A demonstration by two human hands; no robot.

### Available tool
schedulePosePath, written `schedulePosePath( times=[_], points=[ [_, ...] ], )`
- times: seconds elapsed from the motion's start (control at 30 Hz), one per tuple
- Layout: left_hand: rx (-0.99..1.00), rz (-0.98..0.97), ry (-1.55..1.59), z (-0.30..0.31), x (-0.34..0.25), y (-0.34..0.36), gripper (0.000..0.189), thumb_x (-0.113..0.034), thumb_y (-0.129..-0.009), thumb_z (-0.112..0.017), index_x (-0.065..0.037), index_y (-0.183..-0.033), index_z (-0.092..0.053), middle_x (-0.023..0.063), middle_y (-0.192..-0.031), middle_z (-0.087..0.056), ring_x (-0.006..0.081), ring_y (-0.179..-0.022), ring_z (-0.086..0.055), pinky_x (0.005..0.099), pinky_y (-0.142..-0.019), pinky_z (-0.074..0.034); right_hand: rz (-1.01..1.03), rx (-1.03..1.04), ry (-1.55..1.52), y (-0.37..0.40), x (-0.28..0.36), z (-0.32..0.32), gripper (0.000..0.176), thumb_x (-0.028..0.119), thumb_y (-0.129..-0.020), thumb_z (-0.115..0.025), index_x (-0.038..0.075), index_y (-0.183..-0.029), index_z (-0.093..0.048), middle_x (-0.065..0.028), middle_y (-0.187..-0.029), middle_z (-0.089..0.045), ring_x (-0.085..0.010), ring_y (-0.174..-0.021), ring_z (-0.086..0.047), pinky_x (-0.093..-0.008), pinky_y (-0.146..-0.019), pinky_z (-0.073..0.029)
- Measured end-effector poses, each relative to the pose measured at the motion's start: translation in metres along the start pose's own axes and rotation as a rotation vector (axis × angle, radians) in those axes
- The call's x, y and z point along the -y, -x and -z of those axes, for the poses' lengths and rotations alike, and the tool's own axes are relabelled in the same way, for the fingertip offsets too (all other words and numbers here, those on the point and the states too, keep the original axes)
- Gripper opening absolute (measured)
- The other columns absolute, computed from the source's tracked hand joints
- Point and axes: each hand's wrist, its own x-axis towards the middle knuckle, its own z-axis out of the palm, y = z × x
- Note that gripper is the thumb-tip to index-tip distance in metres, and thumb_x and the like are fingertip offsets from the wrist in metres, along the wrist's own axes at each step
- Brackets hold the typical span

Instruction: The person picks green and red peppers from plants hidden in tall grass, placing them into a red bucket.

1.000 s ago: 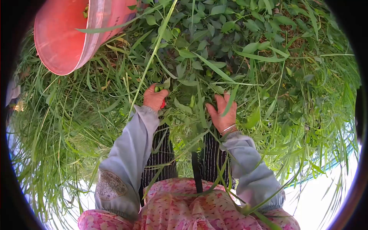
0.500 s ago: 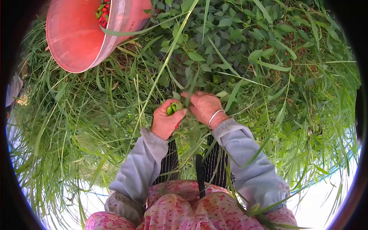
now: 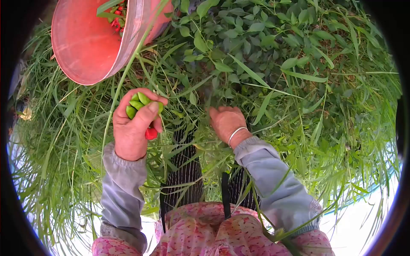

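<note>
Several green peppers (image 3: 137,105) show in my left hand (image 3: 131,133), which is closed around them with the thumb across the front. A red pepper (image 3: 150,133) pokes out below its fingers. My right hand (image 3: 229,123), with a silver bracelet (image 3: 236,135) at the wrist, reaches into the edge of the leafy pepper plants (image 3: 239,34). Its fingers are curled in, and leaves hide the tips and whatever they grip. A red bucket (image 3: 85,45) lies tilted at the upper left, its mouth towards me, with red and green peppers (image 3: 118,23) inside.
Tall grass (image 3: 60,128) surrounds the plants, and a long grass stem (image 3: 124,79) crosses in front of the bucket and beside my left hand. My striped trousers (image 3: 183,179) and pink patterned clothing (image 3: 205,230) are below. Bright white ground (image 3: 354,230) shows at the lower right.
My left hand has moved left, away from my right hand and nearer the bucket, carrying the peppers. My right hand has shifted only slightly. The long grass stem has swung left.
</note>
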Motion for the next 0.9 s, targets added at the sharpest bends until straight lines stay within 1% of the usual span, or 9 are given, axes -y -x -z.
schedulePosePath(
  times=[0.13, 0.2, 0.3, 0.33, 0.43, 0.6, 0.67, 0.8, 0.9],
  points=[
    [0.058, 0.132, -0.134, 0.008, 0.008, 0.002, 0.011, -0.004, -0.080, -0.059, -0.004, -0.091, -0.056, 0.0052, -0.080, -0.063, 0.0055, -0.051, -0.051, 0.0175, -0.042, -0.038, 0.108, -0.191, -0.067, 0.013, 0.028, 0.043, 0.060, 0.017, -0.073, -0.060, 0.014, -0.129, -0.038, -0.0089, -0.083, -0.059, -0.0291, -0.074, -0.058, -0.0403, -0.070, -0.045],
    [0.158, 0.211, -0.129, 0.000, 0.012, 0.010, 0.011, -0.004, -0.080, -0.059, -0.004, -0.090, -0.056, 0.0048, -0.079, -0.063, 0.0054, -0.051, -0.051, 0.0177, -0.043, -0.039, 0.223, -0.118, -0.534, 0.016, 0.043, 0.069, 0.063, 0.012, -0.074, -0.063, 0.012, -0.131, -0.036, -0.0059, -0.087, -0.059, -0.0214, -0.078, -0.060, -0.0355, -0.069, -0.048],
    [0.189, 0.204, 0.020, -0.006, 0.029, 0.018, 0.011, -0.003, -0.079, -0.058, -0.003, -0.090, -0.055, 0.0066, -0.081, -0.062, 0.0070, -0.053, -0.052, 0.0191, -0.045, -0.042, 0.267, 0.220, -1.354, 0.007, 0.050, 0.047, 0.069, 0.007, -0.075, -0.065, 0.012, -0.134, -0.031, -0.0016, -0.089, -0.059, -0.0107, -0.082, -0.058, -0.0275, -0.069, -0.049],
    [0.153, 0.205, 0.077, -0.006, 0.032, 0.020, 0.012, -0.003, -0.079, -0.058, -0.003, -0.090, -0.055, 0.0081, -0.082, -0.062, 0.0081, -0.054, -0.053, 0.0198, -0.045, -0.042, 0.282, 0.156, -1.217, 0.005, 0.048, 0.042, 0.069, 0.025, -0.075, -0.069, 0.019, -0.132, -0.031, -0.0067, -0.078, -0.060, -0.0167, -0.072, -0.061, -0.0301, -0.066, -0.049],
    [0.107, 0.182, 0.125, -0.001, 0.036, 0.026, 0.013, -0.005, -0.079, -0.057, -0.003, -0.092, -0.054, 0.0107, -0.085, -0.061, 0.0104, -0.057, -0.054, 0.0215, -0.047, -0.045, 0.189, 0.265, -1.403, 0.010, 0.053, 0.032, 0.053, 0.025, -0.076, -0.067, 0.016, -0.123, -0.044, -0.0052, -0.077, -0.061, -0.0168, -0.071, -0.061, -0.0311, -0.066, -0.048],
    [0.062, 0.176, 0.142, -0.001, 0.034, 0.031, 0.013, -0.005, -0.080, -0.058, -0.002, -0.092, -0.054, 0.0109, -0.086, -0.062, 0.0095, -0.053, -0.052, 0.0209, -0.047, -0.043, 0.330, 0.240, -1.217, 0.014, 0.056, 0.019, 0.024, 0.028, -0.079, -0.063, 0.010, -0.094, -0.057, -0.0057, -0.078, -0.062, -0.0208, -0.068, -0.060, -0.0327, -0.064, -0.046],
    [-0.002, 0.186, 0.196, 0.000, 0.031, 0.032, 0.013, -0.006, -0.081, -0.059, -0.003, -0.092, -0.054, 0.0121, -0.086, -0.062, 0.0092, -0.049, -0.050, 0.0205, -0.045, -0.040, 0.410, 0.134, -1.099, 0.019, 0.058, 0.014, 0.021, 0.027, -0.082, -0.061, 0.007, -0.085, -0.056, -0.0061, -0.074, -0.059, -0.0219, -0.068, -0.059, -0.0314, -0.062, -0.046],
    [-0.027, 0.189, 0.239, 0.001, 0.025, 0.024, 0.013, -0.009, -0.081, -0.059, -0.003, -0.092, -0.054, 0.0126, -0.086, -0.061, 0.0098, -0.046, -0.048, 0.0202, -0.041, -0.038, 0.488, 0.049, -1.087, 0.023, 0.069, 0.022, 0.024, 0.024, -0.084, -0.057, 0.005, -0.072, -0.048, -0.0098, -0.063, -0.047, -0.0294, -0.062, -0.053, -0.0373, -0.057, -0.042],
    [-0.124, 0.132, 0.098, -0.003, 0.018, 0.018, 0.014, -0.010, -0.081, -0.060, -0.004, -0.092, -0.054, 0.0119, -0.086, -0.061, 0.0098, -0.044, -0.047, 0.0193, -0.039, -0.037, 0.563, -0.031, -0.889, 0.028, 0.078, 0.030, 0.026, 0.026, -0.084, -0.052, 0.005, -0.069, -0.049, -0.0101, -0.066, -0.053, -0.0311, -0.066, -0.055, -0.0410, -0.059, -0.043]
  ],
)
